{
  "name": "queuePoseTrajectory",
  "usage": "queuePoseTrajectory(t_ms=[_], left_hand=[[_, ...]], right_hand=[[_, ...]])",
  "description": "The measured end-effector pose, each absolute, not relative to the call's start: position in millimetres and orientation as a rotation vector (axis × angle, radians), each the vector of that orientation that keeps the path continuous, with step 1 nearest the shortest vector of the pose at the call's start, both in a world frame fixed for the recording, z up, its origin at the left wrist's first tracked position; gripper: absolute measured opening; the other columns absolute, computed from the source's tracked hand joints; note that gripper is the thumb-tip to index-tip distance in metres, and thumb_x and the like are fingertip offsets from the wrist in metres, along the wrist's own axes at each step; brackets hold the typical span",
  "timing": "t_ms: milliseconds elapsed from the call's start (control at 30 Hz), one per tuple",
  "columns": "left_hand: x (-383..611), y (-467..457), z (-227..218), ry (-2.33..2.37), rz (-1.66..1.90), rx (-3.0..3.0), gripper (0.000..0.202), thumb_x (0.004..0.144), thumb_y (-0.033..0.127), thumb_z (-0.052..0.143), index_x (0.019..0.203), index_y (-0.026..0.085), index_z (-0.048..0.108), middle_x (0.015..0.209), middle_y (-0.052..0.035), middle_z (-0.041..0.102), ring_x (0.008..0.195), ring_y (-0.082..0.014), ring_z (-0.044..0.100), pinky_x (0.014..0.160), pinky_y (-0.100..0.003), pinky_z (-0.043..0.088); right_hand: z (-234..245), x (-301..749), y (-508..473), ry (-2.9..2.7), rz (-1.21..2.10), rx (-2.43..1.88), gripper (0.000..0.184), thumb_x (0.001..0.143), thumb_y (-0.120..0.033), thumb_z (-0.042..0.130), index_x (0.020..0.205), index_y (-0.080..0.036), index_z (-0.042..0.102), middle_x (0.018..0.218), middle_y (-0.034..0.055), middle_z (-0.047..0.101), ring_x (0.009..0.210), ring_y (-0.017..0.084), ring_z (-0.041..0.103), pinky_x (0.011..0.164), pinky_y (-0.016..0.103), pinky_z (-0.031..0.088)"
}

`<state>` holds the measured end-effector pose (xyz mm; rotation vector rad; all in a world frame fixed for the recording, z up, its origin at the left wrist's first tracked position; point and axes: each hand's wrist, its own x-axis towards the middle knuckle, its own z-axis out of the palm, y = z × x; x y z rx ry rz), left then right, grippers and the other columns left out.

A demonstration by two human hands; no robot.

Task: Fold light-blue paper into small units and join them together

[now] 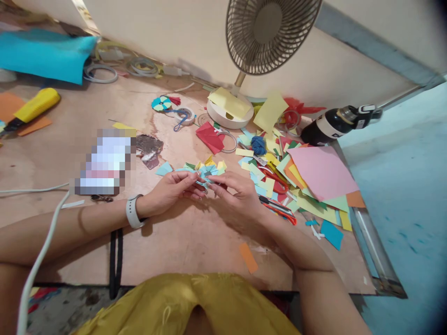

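My left hand (pixel 178 186), with a pale watch on its wrist, is pinched on a small light blue folded paper piece (pixel 206 176) at the middle of the table. From the other side my right hand (pixel 235 190) closes its thumb and fingertips on the same paper. The fingers hide much of it, so its exact shape is unclear. Just behind the hands lie small folded paper pieces (pixel 209 162) in yellow, green and light blue. Close to my right forearm rest a box cutter (pixel 275 204) and orange-handled scissors (pixel 275 180).
A fan (pixel 230 109) stands at the back, with a black bottle (pixel 326 126) to its right. Paper sheets (pixel 323 172) and scraps cover the right side. A blurred-out phone (pixel 104 163), a white cable (pixel 45 242) and a yellow-handled tool (pixel 37 107) lie left.
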<state>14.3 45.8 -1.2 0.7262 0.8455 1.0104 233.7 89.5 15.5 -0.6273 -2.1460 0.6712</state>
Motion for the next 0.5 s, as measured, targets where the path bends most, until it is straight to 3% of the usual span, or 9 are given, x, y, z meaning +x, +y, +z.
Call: queuePoseTrajectory(t_ms=[300, 500], left_hand=[[14.8, 45.6, 0.0, 0.854, 1.007, 0.716, 0.039, 0.083, 0.054, 0.088, 0.091, 0.017, 0.082, 0.083, -0.0072, 0.083, 0.073, -0.0155, 0.079, 0.071, -0.022, 0.065], [14.2, 45.9, -1.6, 0.856, 0.997, 0.709, 0.039, 0.083, 0.053, 0.088, 0.092, 0.016, 0.081, 0.083, -0.008, 0.083, 0.072, -0.0173, 0.079, 0.071, -0.026, 0.066]], right_hand=[[12.2, 232.5, 88.0, -2.14, 0.604, -0.629, 0.02, 0.102, -0.021, 0.065, 0.117, -0.022, 0.078, 0.093, 0.0066, 0.081, 0.081, 0.016, 0.074, 0.075, 0.03, 0.06], [10.4, 232.3, 86.7, -2.152, 0.584, -0.64, 0.02, 0.104, -0.025, 0.064, 0.118, -0.023, 0.078, 0.093, 0.0058, 0.081, 0.08, 0.016, 0.073, 0.073, 0.03, 0.06]])
